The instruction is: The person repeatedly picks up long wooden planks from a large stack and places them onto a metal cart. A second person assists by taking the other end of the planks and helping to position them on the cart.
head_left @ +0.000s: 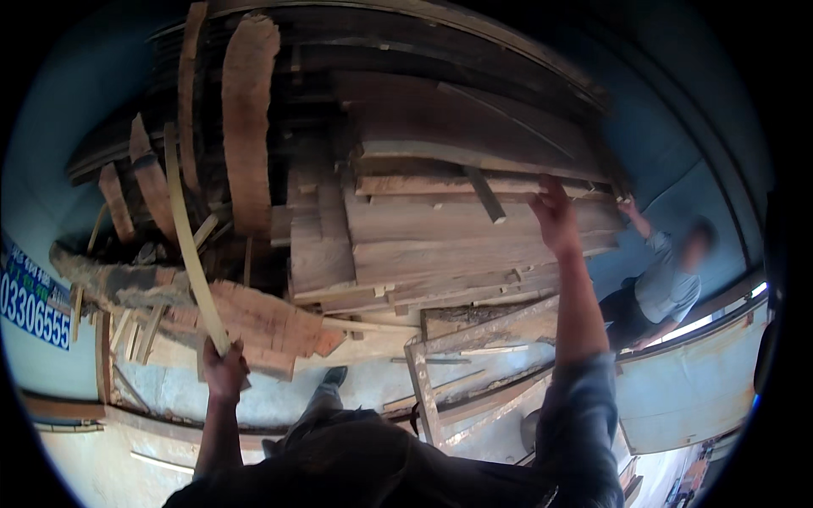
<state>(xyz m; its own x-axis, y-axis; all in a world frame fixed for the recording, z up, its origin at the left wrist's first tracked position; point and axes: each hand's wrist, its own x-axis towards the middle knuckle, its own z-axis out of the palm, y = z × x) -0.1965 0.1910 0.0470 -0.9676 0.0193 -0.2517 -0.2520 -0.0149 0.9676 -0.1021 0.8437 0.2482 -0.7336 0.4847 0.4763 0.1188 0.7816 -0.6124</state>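
Observation:
A long, narrow strip of pale wood [191,250] rises from my left hand [223,370], whose fingers are wrapped round its lower end. It leans up and slightly left, past the rough planks behind it. My right hand [555,218] is raised in front of a stack of wide brown boards [449,224], its fingers partly stretched near the edge of an upper board [491,161]. Whether the fingertips touch that edge I cannot tell. A short wooden stick [484,196] juts out of the stack to the left of this hand.
At the right, another person [656,292] has a hand on or by the boards' far end. Upright rough planks [247,127] stand at the left. A wooden frame [423,385] and a thick slab [254,317] lie low, near my legs.

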